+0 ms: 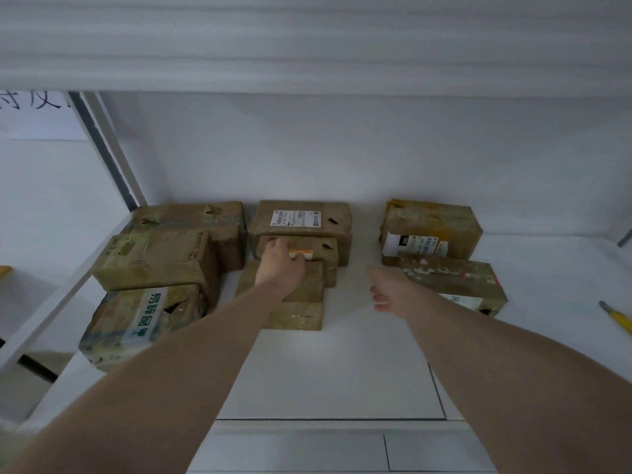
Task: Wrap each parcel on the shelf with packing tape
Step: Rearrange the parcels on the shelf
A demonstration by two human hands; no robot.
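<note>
I would lift the small brown cardboard parcel with the orange label [301, 254] straight out, steadying the stack beneath, since my left hand [282, 265] rests on it with fingers curled over its label edge (a grip, as far as I can judge). It sits mid-stack on the white shelf [342, 364], at about ten o'clock from my right hand [390, 292], which hovers relaxed and empty, well apart. No tape roll is visible; a yellow-handled tool [617, 318] lies at three o'clock.

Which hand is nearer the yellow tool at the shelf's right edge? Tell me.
Right. The right hand hovers mid-shelf, well short of the yellow tool; the left hand rests on the middle stack of parcels, farther left.
</note>
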